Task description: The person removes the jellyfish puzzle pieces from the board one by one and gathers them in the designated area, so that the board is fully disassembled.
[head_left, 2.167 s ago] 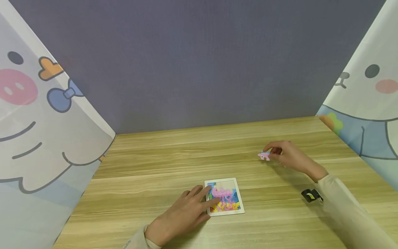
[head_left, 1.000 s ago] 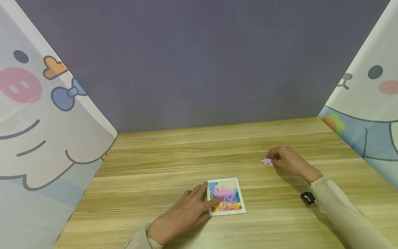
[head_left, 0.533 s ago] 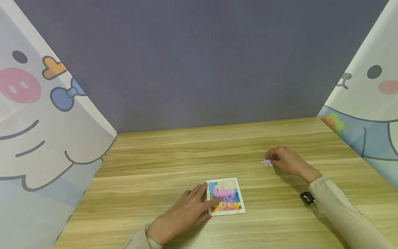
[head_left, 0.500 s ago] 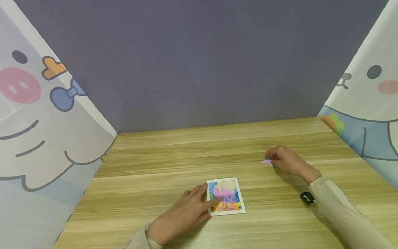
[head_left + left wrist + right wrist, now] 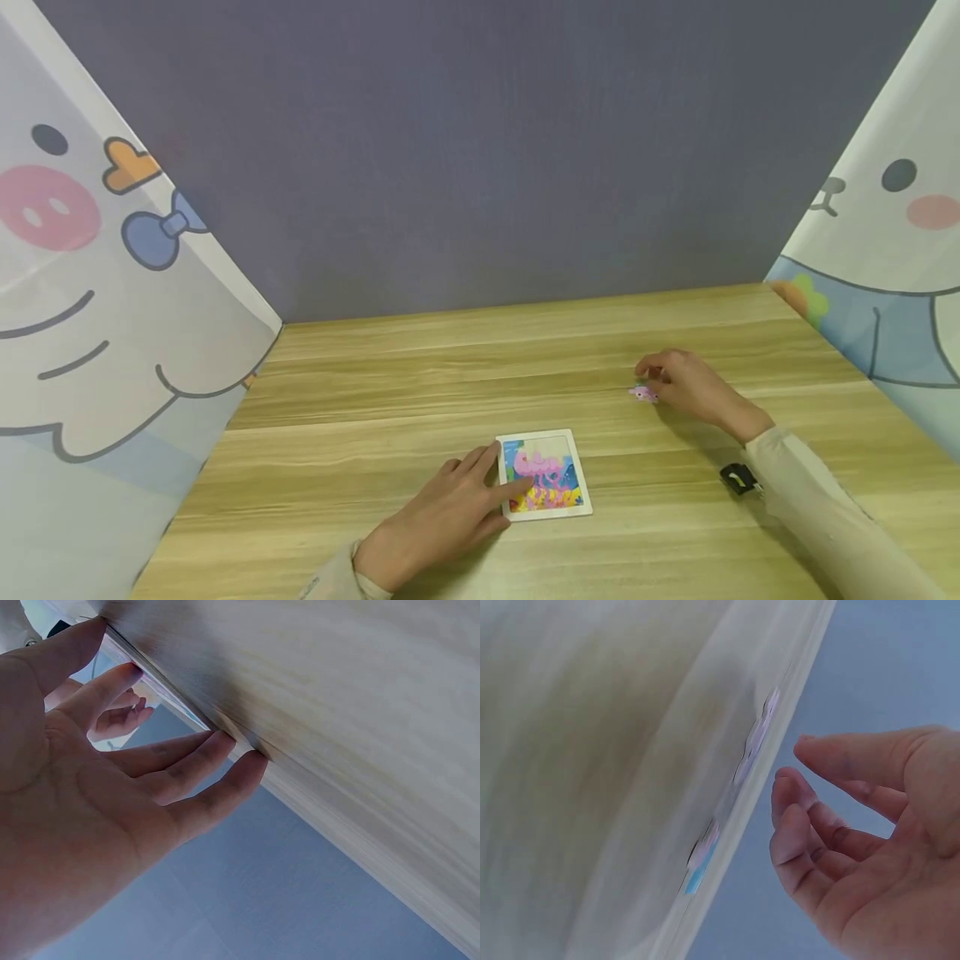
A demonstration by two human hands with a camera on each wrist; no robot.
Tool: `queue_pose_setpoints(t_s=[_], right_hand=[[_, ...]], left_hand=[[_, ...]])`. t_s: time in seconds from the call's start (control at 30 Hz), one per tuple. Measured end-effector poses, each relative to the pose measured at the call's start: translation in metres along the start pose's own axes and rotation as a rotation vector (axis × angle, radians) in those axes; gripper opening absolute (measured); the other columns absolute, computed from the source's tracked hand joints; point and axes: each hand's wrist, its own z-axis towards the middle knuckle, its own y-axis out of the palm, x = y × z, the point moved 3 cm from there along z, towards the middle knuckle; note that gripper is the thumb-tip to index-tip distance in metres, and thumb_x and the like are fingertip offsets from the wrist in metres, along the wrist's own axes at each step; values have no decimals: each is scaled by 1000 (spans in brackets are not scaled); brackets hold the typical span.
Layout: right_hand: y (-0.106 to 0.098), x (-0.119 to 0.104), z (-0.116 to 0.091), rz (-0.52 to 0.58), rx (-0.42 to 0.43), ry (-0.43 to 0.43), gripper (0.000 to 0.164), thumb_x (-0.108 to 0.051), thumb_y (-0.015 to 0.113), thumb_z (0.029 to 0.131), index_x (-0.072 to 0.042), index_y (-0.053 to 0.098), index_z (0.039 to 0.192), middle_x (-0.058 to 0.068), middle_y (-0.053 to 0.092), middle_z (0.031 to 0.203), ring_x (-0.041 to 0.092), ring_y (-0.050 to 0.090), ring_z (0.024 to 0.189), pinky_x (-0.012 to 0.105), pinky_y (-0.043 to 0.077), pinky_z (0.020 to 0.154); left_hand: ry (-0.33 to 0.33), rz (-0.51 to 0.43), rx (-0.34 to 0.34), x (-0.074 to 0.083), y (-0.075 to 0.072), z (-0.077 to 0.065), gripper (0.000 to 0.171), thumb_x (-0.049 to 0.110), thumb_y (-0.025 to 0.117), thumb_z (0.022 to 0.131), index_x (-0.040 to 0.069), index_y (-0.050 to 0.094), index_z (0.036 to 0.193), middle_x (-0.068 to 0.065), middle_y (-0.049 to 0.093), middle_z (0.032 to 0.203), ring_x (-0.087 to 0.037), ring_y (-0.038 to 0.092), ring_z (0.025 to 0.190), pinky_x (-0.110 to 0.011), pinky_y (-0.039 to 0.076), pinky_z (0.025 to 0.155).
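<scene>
1. L hand (image 5: 442, 517): fingers spread, nearly straight; index on the printed face, thumb & the rest at the edge, 7 to 11 o'clk; no grip that I can see. Risk: uneven push, skid.
2. Puzzle board (image 5: 555, 513): 2 o'clk of L hand, flat on table (image 5: 420, 400); bare patch approx 1 o'clk. Risk: index drags, fitted pcs (image 5: 551, 479) shift.
3. Pink pcs (image 5: 642, 393): on table, 2 o'clk of board, well apart. Poss. two; I can't tell if joined. Risk: thin edges, little purchase; I'd expect a slip or nudge.
4. R hand (image 5: 688, 387): pcs' 3 o'clk, just above table; thumb & fingers half bent, gap btwn tips, nothing held. Risk: closes too high, pinches air.
5. Black object (image 5: 738, 478): 5 o'clk of R hand, by R sleeve (image 5: 817, 500); contact unclear to me. Risk: low cuff sweeps it.
</scene>
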Motion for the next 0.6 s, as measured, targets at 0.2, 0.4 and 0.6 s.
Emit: queue_pose_setpoints(t_s=[0.2,0.4,0.6], right_hand=[[9,-19,6,24,-49,5,14,0,66,90,1,72,103,0,64,81,7,54,64,27,45,57],[16,-42,15,25,-53,-39,16,1,66,90,1,71,105,0,65,81,8,55,67,28,47,60],[29,-60,22,50,-104,-43,17,-1,65,91,2,70,107,0,67,81,8,58,70,28,49,62]], left_hand=[[-11,-1,-20,0,0,2,48,37,66,96,34,54,143,-25,49,143,-36,53,128,-50,55,85],[-15,9,-30,-1,0,2,49,38,65,96,35,53,144,-26,48,143,-37,53,129,-50,55,85],[-13,21,-36,-1,0,2,49,40,64,97,36,52,144,-25,49,143,-36,52,129,-50,55,85]])
